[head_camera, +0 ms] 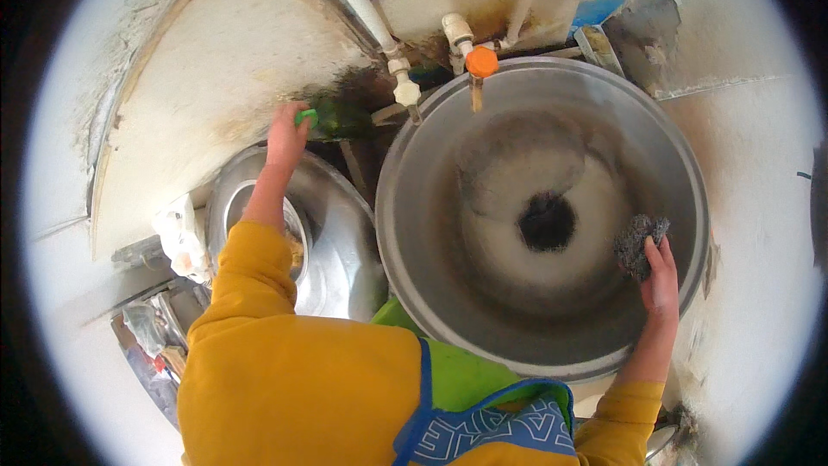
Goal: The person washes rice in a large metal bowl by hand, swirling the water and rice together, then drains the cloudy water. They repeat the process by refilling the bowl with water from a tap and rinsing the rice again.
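Observation:
My right hand (pixel 660 278) holds a grey metal scouring pad (pixel 637 246) at the right inner wall of a large round metal basin (pixel 550 336). A dark round patch or hole shows in the middle of the basin's floor. Out to the left, my left hand (pixel 289 129) has its fingers on a small bright green object (pixel 306 118), beside a dark green thing near the wall; what the green objects are I cannot tell. Below that hand a wide metal bowl (pixel 330 207) holds a smaller round metal vessel, partly hidden by my left arm.
A tap with an orange handle (pixel 482 62) and a white valve (pixel 407 93) with a spout reach over the basin's far rim. A white plastic bag (pixel 181 239) lies left of the bowl. Stained walls stand close on both sides, and assorted items lie on a shelf (pixel 139 362) at lower left.

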Tool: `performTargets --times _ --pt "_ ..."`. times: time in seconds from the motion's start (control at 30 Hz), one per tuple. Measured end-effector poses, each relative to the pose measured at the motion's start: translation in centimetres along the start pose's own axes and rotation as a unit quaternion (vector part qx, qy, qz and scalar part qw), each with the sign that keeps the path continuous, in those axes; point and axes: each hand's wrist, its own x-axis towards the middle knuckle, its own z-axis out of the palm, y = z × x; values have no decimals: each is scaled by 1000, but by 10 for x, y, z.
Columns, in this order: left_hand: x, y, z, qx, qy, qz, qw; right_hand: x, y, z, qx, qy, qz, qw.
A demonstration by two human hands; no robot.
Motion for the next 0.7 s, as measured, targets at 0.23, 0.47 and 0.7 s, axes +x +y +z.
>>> performTargets --times 0.23,0.47,0.7 --pt "3 -23 12 5 52 -46 998 3 1 -3 -1 8 2 1000" --pt "4 -17 16 16 8 -21 1000 1 2 0 -3 2 9 1000" --pt "-7 64 -1 65 233 118 963 -8 -12 10 72 -31 28 996"
